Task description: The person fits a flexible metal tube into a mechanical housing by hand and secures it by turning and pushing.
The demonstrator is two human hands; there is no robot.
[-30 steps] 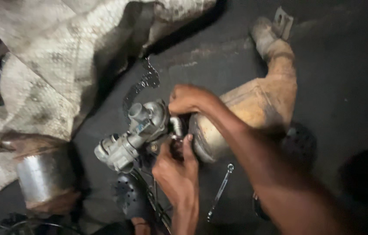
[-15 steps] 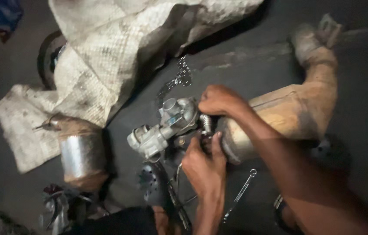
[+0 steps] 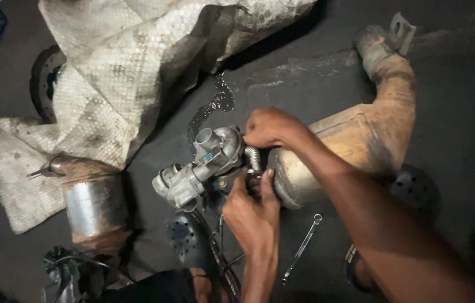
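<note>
A grey cast-metal assembly [image 3: 192, 171] with round ports lies on the dark floor, joined to a rusty exhaust canister [image 3: 355, 140] with a bent pipe. A short corrugated metal tube [image 3: 252, 157] shows at the joint between them. My right hand [image 3: 271, 128] comes in from the lower right and is closed over the top of that joint, against the grey assembly. From below, my left hand [image 3: 251, 210] has its fingers pinched on the fitting just under the corrugated tube. What lies under its fingertips is hidden.
A spanner [image 3: 302, 247] lies on the floor right of my left wrist. A dirty woven sack [image 3: 131, 73] covers the upper left. A second metal cylinder [image 3: 94, 205] stands at the lower left. Perforated discs [image 3: 184, 235] [image 3: 414, 188] and an oil stain [image 3: 215, 104] are nearby.
The view has shifted, so everything sits further right and higher in the picture. Both hands have stayed on the joint between the assembly and the canister.
</note>
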